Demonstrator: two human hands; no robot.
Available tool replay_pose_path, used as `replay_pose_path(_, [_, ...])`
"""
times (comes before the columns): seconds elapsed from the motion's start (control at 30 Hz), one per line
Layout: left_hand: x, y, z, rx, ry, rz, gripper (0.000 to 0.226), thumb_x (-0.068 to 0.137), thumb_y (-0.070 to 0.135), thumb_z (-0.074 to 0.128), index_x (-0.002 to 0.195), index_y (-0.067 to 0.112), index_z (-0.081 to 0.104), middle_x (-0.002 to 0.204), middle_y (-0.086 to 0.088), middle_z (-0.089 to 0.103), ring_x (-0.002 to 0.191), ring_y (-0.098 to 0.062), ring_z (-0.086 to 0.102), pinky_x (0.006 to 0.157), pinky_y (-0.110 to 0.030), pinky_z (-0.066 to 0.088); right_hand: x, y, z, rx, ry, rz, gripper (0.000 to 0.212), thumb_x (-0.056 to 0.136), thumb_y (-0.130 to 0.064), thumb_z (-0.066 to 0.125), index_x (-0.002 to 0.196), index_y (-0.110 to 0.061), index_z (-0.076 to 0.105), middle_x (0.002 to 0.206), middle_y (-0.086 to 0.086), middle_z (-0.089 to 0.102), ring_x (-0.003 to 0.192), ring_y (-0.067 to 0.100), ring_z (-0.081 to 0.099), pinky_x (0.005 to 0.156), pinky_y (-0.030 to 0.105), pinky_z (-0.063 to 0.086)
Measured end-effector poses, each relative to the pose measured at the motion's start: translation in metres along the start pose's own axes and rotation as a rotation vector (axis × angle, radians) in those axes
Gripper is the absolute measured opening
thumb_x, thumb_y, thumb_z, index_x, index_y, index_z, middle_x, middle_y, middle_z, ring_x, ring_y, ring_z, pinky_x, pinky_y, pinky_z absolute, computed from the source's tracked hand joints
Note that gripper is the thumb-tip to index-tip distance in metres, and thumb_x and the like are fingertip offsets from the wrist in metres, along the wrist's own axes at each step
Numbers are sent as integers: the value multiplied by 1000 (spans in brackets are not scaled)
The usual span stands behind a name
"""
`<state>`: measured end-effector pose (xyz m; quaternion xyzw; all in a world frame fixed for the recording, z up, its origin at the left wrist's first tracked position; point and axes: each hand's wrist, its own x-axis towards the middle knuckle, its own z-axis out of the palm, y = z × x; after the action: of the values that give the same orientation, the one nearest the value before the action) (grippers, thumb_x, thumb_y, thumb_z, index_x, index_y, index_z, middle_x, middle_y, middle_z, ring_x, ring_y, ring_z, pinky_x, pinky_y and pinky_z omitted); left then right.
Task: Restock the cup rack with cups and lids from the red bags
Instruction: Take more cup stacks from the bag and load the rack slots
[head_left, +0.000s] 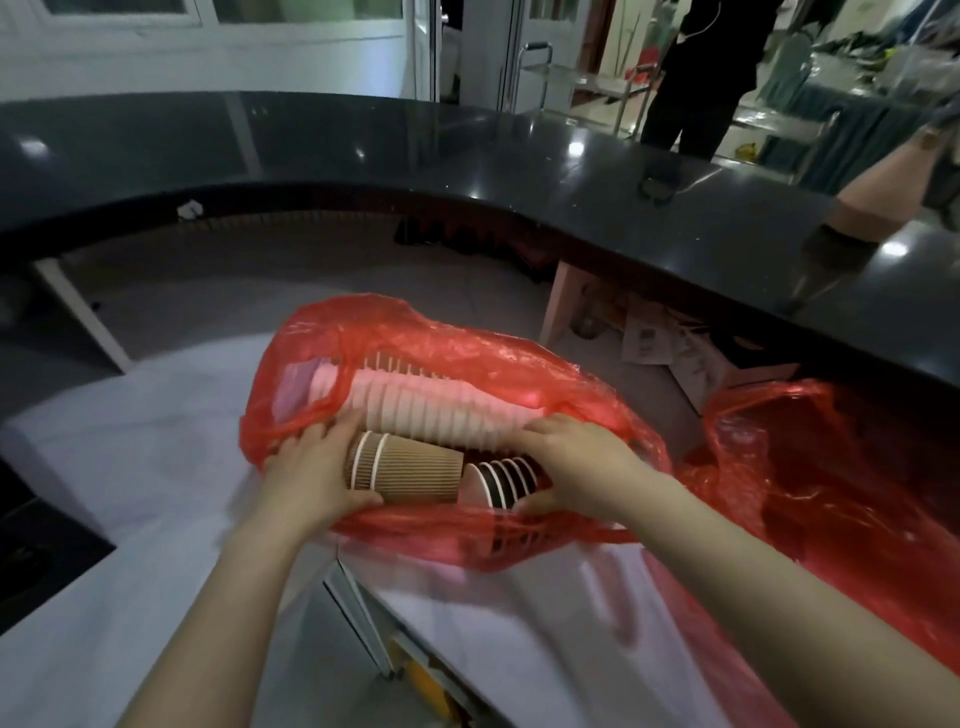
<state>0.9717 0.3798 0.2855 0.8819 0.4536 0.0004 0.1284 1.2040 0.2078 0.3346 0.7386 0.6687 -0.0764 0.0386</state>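
Note:
A red plastic bag lies open on the white work surface. Inside it a long sleeve of white ribbed cups lies on its side. In front of that lies a short stack of brown corrugated cups, and my left hand grips its rim end. To the right, my right hand is closed around a stack of dark cups with white rims. A second red bag lies crumpled at the right. No cup rack is in view.
A curved black counter runs across the far side, with papers and boxes on a shelf under it. A person in dark clothes stands beyond the counter. A metal frame sits below the surface's edge.

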Motion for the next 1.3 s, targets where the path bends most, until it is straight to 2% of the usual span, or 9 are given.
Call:
replay_pose_path(0.17, [0,-7,-3,-53,-70,-111,118,56,51,82,149,34,11,135,-16,46,118,-35,50,94,-40,44,-6,1,12,-65,-47,-30,79,69,-54,69,139,-35,37,135,-4,51,121,24,47,94,38,44])
replay_pose_path(0.33, [-6,0,-1,-262,-7,-82,112,53,37,88,146,24,28,129,-15,55,115,-30,55,92,-37,47,-4,-3,30,-102,-69,11,95,71,-45,70,149,-31,18,145,2,41,130,27,40,108,45,30])
replay_pose_path(0.53, [-13,10,-10,-677,224,-39,60,66,14,83,121,23,59,112,2,65,92,-13,61,77,-25,43,-5,4,30,55,15,28,80,64,-48,67,136,-38,34,127,-5,52,117,22,49,102,41,38])
replay_pose_path(0.67, [-20,18,-29,-889,241,49,52,74,6,75,113,36,59,106,10,64,89,-10,63,71,-22,45,-6,9,24,237,103,65,86,60,-49,69,138,-35,33,128,-3,52,116,20,49,98,32,40])
replay_pose_path(0.77, [-27,23,-47,-898,338,109,53,75,6,75,105,47,60,107,17,62,90,-5,62,74,-24,48,-7,10,11,418,194,105,85,63,-45,75,138,-31,37,123,-5,58,107,16,57,83,24,43])
replay_pose_path(0.93, [-34,24,-70,-1017,473,104,42,78,7,71,104,40,64,101,9,68,86,-9,66,73,-30,52,-6,8,-13,728,283,150,31,63,-37,84,88,-30,67,85,-5,71,76,8,65,70,39,54])
replay_pose_path(1.0, [-39,21,-74,-1104,506,88,38,80,5,69,102,36,66,98,7,70,85,-13,67,71,-33,53,-5,8,-21,815,317,164,34,55,-35,87,78,-35,62,85,-3,71,80,10,66,71,38,56])
replay_pose_path(1.13, [-54,13,-78,-1330,512,28,35,82,2,64,95,34,69,96,1,71,79,-17,68,57,-28,53,-2,9,-33,1000,290,98,56,50,-31,90,95,-41,59,98,-11,71,93,2,66,82,28,54])
replay_pose_path(1.3, [-81,6,-78,-1592,479,9,26,74,8,64,94,26,68,94,1,71,77,-14,68,57,-28,56,-1,3,-39,1191,156,-13,80,54,-27,88,126,-30,53,114,-9,68,106,7,64,95,34,50])
